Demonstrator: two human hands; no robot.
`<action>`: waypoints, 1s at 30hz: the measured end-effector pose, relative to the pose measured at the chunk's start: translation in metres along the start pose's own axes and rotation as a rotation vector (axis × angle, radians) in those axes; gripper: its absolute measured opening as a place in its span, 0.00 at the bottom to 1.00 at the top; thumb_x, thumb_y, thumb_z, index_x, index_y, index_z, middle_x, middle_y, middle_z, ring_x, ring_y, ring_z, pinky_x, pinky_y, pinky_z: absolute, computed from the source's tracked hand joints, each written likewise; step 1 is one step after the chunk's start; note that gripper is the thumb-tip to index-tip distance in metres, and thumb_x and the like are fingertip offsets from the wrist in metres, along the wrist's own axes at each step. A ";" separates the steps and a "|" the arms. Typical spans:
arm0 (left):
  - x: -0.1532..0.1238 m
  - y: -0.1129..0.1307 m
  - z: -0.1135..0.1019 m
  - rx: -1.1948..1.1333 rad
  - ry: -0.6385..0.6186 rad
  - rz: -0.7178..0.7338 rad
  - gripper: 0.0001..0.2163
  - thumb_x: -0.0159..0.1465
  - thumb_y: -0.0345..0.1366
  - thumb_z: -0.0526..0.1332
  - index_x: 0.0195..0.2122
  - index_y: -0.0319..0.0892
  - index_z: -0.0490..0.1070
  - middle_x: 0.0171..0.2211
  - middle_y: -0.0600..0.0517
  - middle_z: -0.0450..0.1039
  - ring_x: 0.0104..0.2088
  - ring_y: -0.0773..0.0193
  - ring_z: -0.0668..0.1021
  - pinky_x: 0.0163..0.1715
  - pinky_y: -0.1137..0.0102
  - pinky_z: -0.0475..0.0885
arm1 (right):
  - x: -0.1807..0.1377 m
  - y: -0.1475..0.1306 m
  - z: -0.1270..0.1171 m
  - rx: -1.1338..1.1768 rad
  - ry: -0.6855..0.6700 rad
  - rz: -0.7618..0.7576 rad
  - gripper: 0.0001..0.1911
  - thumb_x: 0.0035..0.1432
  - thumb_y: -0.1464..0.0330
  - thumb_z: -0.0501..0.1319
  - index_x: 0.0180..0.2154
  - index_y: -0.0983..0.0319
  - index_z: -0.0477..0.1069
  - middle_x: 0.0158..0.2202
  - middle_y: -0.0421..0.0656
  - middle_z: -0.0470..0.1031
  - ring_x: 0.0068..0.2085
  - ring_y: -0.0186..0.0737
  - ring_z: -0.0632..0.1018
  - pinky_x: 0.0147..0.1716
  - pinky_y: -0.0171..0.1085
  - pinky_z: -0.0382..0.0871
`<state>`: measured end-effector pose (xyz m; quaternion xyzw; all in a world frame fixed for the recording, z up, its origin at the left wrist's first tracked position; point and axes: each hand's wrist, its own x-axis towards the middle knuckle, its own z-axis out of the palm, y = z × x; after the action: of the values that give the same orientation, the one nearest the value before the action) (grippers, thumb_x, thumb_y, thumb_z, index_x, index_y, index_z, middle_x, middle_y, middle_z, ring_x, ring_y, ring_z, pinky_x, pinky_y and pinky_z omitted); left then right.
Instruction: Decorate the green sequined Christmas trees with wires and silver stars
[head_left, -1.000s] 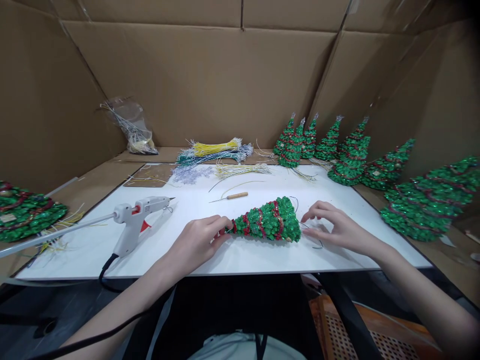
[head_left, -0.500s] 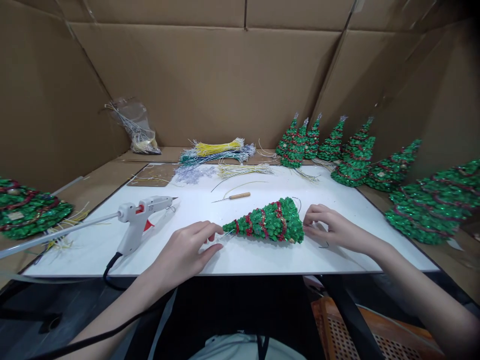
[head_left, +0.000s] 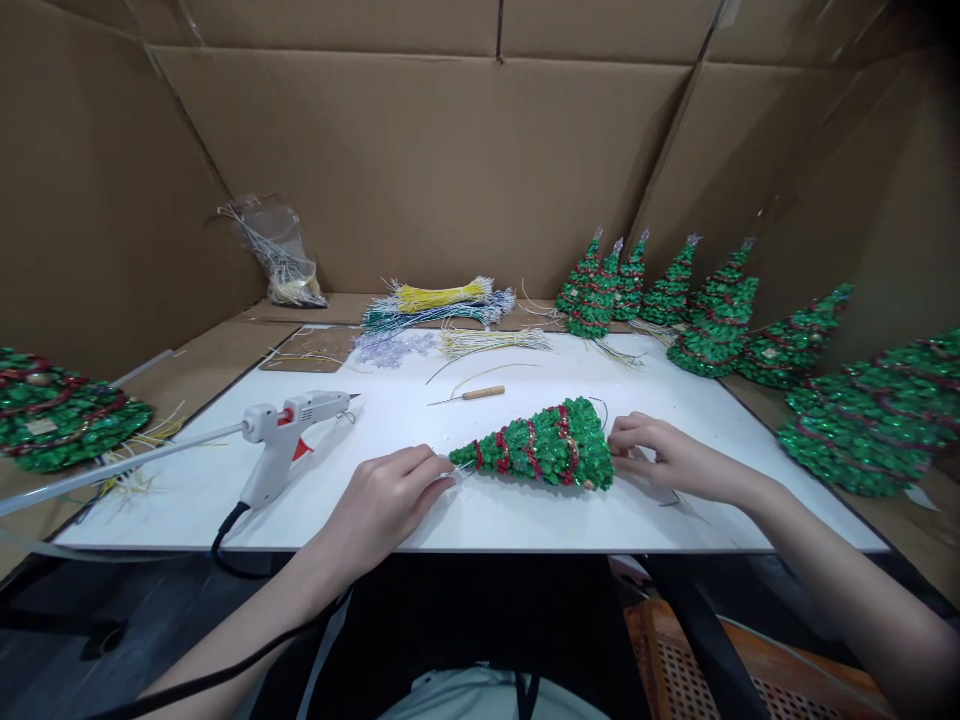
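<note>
A small green beaded tree with red garland (head_left: 541,445) lies on its side on the white board (head_left: 480,505), tip pointing left. My left hand (head_left: 382,505) rests at the tip, fingers pinched on a thin pale wire sticking out of it. My right hand (head_left: 664,455) sits at the tree's wide base, fingers curled against it over a thin dark wire; what it grips there I cannot make out.
A white glue gun (head_left: 289,440) lies left on the board, its cable over the front edge. A wooden-handled awl (head_left: 472,394) and bundles of coloured wires (head_left: 439,300) lie behind. Finished trees (head_left: 705,320) line the right side; another (head_left: 56,410) lies far left. Cardboard walls surround.
My left hand slid off the tree's top down to the wire at its tip. My right hand closed in from spread fingers to curl against the base.
</note>
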<state>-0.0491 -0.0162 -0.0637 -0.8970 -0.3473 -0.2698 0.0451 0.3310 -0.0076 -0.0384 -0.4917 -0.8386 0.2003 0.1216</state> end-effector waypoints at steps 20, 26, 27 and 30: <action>0.010 0.002 0.008 0.045 0.172 0.093 0.07 0.69 0.28 0.57 0.34 0.41 0.73 0.26 0.54 0.76 0.25 0.69 0.76 0.28 0.76 0.69 | 0.014 -0.011 0.002 -0.069 -0.038 -0.053 0.10 0.59 0.69 0.56 0.27 0.60 0.72 0.31 0.45 0.72 0.32 0.42 0.72 0.33 0.40 0.65; 0.013 0.002 0.011 0.061 0.180 0.113 0.10 0.70 0.28 0.56 0.31 0.41 0.72 0.23 0.55 0.73 0.22 0.70 0.73 0.24 0.76 0.67 | 0.019 -0.017 0.001 -0.136 -0.066 0.018 0.07 0.54 0.74 0.55 0.26 0.60 0.67 0.24 0.40 0.69 0.25 0.36 0.66 0.26 0.36 0.56; 0.014 0.002 0.011 0.059 0.179 0.117 0.10 0.70 0.28 0.56 0.31 0.41 0.72 0.23 0.55 0.72 0.22 0.70 0.73 0.24 0.76 0.67 | 0.019 -0.017 0.000 -0.130 -0.066 0.021 0.07 0.54 0.73 0.55 0.26 0.60 0.68 0.23 0.40 0.69 0.25 0.36 0.66 0.25 0.36 0.55; 0.015 0.002 0.011 0.044 0.167 0.124 0.11 0.70 0.28 0.55 0.31 0.41 0.72 0.22 0.55 0.71 0.22 0.70 0.71 0.24 0.76 0.65 | 0.020 -0.021 -0.005 -0.099 -0.062 0.002 0.07 0.54 0.73 0.55 0.27 0.60 0.70 0.24 0.40 0.71 0.26 0.36 0.68 0.26 0.36 0.55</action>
<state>-0.0336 -0.0053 -0.0648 -0.8899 -0.2919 -0.3327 0.1102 0.3069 0.0018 -0.0242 -0.4914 -0.8505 0.1738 0.0708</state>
